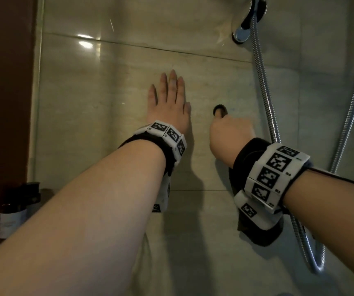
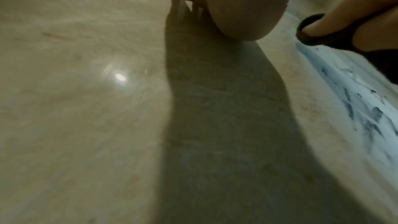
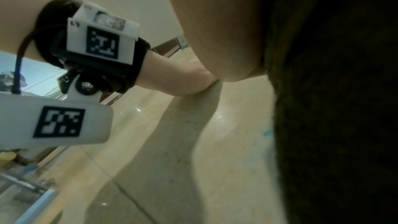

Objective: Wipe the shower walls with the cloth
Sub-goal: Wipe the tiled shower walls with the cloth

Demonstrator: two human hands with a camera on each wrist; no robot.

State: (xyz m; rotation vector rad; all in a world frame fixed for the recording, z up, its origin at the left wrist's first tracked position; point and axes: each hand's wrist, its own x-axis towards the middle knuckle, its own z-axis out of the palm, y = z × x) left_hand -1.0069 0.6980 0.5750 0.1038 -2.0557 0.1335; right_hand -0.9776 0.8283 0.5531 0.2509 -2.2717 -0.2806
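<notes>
Cloth (image 1: 219, 108), dark, sat bunched under right hand (image 1: 229, 135), pressed to shower wall (image 1: 107, 86) near mid-tile, just left of the shower hose (image 1: 264, 86). Only a small dark edge showed past the fingers in head view; right wrist cam showed a broad dark mass of it. Rt hand curled over cloth, thumb side gripping. Left hand (image 1: 167, 101) flat on wall beside it, fingers straight, holding nothing, prob. bracing. Judged: cloth soft, light, limp; would fold or slip on glossy tile unless palm kept pressure. Best held wadded in palm w/ fingers spread over top. Chrome fitting (image 1: 243, 33) above, toward wall's upper right corner.
</notes>
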